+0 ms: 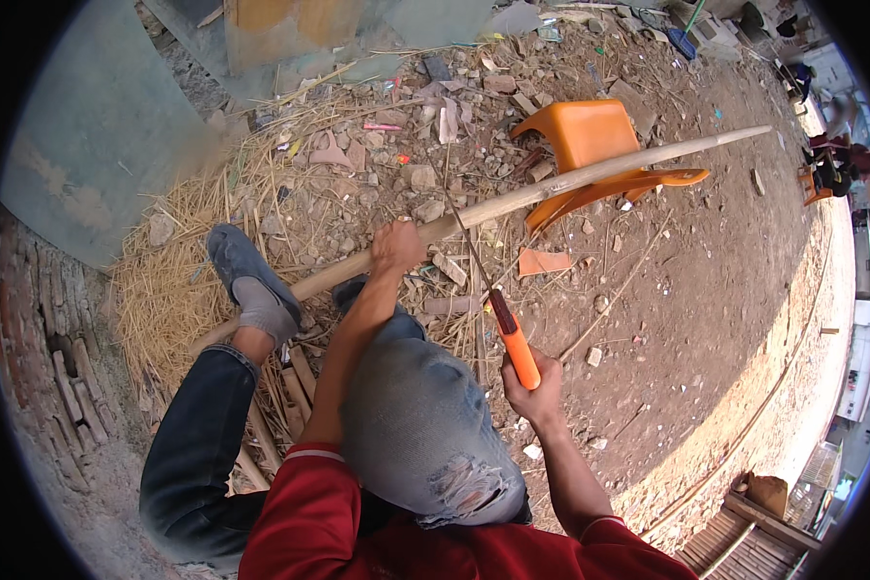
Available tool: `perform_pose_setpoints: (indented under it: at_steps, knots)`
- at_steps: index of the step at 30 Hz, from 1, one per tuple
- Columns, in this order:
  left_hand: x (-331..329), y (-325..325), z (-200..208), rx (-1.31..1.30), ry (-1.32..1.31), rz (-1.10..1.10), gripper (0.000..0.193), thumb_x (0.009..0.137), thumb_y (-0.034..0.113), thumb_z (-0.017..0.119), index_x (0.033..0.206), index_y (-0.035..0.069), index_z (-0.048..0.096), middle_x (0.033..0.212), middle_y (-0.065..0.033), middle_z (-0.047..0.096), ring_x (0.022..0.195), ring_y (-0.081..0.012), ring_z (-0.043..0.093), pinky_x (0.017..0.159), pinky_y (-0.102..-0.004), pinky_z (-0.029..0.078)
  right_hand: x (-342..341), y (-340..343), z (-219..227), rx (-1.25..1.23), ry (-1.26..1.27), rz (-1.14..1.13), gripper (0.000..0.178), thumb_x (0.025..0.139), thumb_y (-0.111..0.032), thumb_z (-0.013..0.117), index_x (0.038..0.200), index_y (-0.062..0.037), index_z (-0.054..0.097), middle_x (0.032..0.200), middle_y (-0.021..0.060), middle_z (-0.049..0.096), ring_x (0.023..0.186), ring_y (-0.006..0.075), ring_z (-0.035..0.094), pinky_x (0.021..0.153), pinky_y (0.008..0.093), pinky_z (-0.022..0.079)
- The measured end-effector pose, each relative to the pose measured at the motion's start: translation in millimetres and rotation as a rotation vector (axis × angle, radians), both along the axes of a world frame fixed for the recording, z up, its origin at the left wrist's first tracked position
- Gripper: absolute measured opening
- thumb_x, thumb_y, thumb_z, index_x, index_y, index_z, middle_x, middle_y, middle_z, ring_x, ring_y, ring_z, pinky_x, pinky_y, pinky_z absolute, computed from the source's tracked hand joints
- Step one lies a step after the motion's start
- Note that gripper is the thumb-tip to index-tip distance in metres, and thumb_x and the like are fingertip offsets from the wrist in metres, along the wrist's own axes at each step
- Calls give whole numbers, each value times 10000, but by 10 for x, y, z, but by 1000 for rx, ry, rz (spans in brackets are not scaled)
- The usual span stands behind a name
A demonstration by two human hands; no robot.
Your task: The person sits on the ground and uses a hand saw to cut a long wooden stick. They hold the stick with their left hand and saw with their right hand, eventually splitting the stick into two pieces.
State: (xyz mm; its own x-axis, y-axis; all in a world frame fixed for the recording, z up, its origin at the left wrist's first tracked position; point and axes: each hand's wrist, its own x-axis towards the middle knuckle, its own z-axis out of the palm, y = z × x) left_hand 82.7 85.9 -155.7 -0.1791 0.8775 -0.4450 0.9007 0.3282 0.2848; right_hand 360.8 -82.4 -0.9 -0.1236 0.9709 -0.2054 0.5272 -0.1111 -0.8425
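My left hand is wrapped round a long, pale wooden pole that slants from lower left to upper right. In my right hand is a handsaw, its bright orange handle in my fist. The saw's thin blade crosses the pole just right of my left hand; I cannot tell how deep any cut is. Toward its far end, the pole lies across an orange plastic chair tipped over on the ground. My grey shoe is against the pole's lower part, and my bent knee is close below my left hand.
Straw, stones and broken bricks cover the ground at left and ahead. Large grey sheets lean at upper left beside a brick wall. A bamboo rack stands at lower right. People sit far off at right.
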Motion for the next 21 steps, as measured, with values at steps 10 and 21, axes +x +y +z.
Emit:
perform_pose_setpoints:
  at_steps: [10, 21]
  knots:
    - [-50, -40, 49, 32, 6, -2, 277, 811, 126, 675, 1028, 22, 811, 1079, -250, 762, 1071, -363, 739, 944, -424, 576, -221, 580, -301, 1, 50, -75, 120, 861, -100, 675, 832, 16, 673, 600, 99, 590, 526, 172, 580, 553, 340, 485]
    - [85, -83, 12, 24, -40, -20, 255, 816, 113, 668, 1003, 15, 811, 1052, -241, 767, 1018, -366, 750, 902, -436, 590, -76, 198, -218, -17, -94, 0, 86, 814, -76, 694, 821, 9, 690, 608, 107, 626, 550, 165, 661, 607, 344, 540]
